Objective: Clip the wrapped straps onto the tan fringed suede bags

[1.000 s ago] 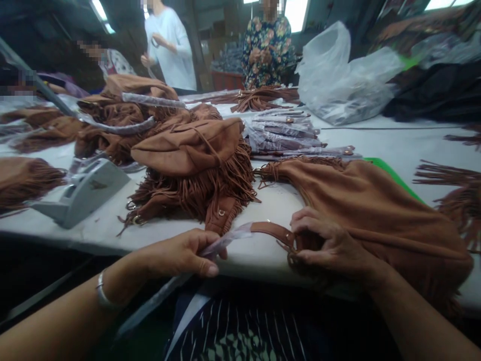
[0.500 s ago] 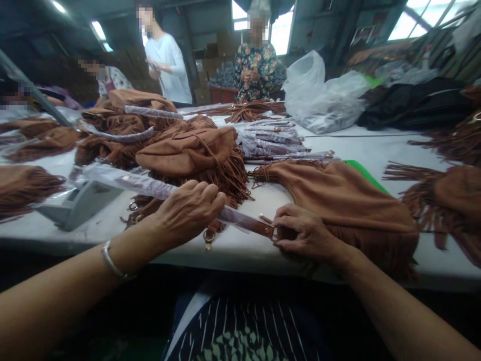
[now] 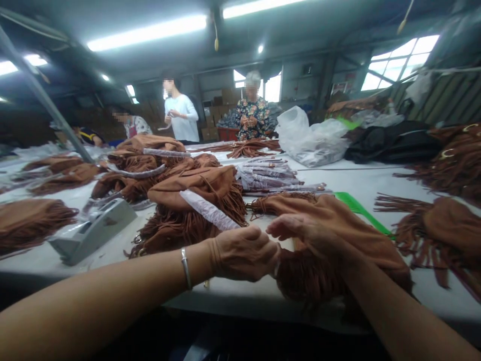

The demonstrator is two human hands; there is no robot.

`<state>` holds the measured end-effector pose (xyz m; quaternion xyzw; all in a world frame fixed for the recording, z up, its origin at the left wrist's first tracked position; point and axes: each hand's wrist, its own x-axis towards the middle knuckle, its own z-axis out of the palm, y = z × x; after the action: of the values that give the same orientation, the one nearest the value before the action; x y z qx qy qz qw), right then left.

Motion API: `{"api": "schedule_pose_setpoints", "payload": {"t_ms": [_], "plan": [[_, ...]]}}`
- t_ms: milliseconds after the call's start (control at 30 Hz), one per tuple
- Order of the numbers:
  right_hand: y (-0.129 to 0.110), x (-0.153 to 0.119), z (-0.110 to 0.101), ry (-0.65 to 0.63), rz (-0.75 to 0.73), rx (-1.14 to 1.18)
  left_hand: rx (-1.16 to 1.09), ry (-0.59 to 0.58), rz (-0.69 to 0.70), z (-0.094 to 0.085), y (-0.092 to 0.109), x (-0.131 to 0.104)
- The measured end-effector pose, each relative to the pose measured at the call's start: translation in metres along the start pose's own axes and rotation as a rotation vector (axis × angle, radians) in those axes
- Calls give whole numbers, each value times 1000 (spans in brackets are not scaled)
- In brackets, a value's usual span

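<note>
My left hand (image 3: pixel 244 253) is closed around a strap (image 3: pixel 208 210) wrapped in clear plastic; its wrapped end sticks up to the left, and its other end is hidden by my hands. My right hand (image 3: pixel 310 235) is just to the right, a little blurred, fingers stretched toward my left hand with nothing visible in them. Under and behind my right hand lies a brown suede-like bag (image 3: pixel 361 225) with fringe along its front edge. Left of the strap is a pile of similar fringed bags (image 3: pixel 195 185).
A grey tape dispenser (image 3: pixel 93 233) stands at the left. Plastic-wrapped straps (image 3: pixel 266 175) lie in the middle. Behind the bag is a green comb-like strip (image 3: pixel 361 210). Farther back are a clear plastic bag (image 3: pixel 311 140), a black bag (image 3: pixel 391 143) and several people across the table.
The view has tilted up. My left hand has slid along the strap toward my right hand, and the strap now points more steeply upward. My right hand has let go of the strap's end fitting.
</note>
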<state>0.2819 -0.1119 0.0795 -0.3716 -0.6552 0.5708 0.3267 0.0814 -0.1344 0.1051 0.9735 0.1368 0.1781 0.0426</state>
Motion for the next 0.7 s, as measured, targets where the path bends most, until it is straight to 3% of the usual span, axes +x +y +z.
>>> {"api": "schedule_pose_setpoints", "payload": {"t_ms": [67,200,267,333,400,533,600,700], "plan": [[-19,20,13,-85,44,-21,50,-26,64,5,11,6],[-51,42,49,-461,31,21,163,-86,148,11,29,14],[-57,43,59,-428,4,34,194,-82,193,8,34,5],[-57,41,59,-255,-57,29,185,-33,196,0,36,-11],[-54,40,56,-132,-139,31,104,200,12,-11,32,-29],[-51,43,57,-29,-292,-143,-313,948,-706,-42,0,-44],[-53,46,66,56,-329,-318,-665,1124,-857,-62,-23,-38],[-54,50,81,159,-353,-578,-1138,1164,-828,-89,-50,-23]]}}
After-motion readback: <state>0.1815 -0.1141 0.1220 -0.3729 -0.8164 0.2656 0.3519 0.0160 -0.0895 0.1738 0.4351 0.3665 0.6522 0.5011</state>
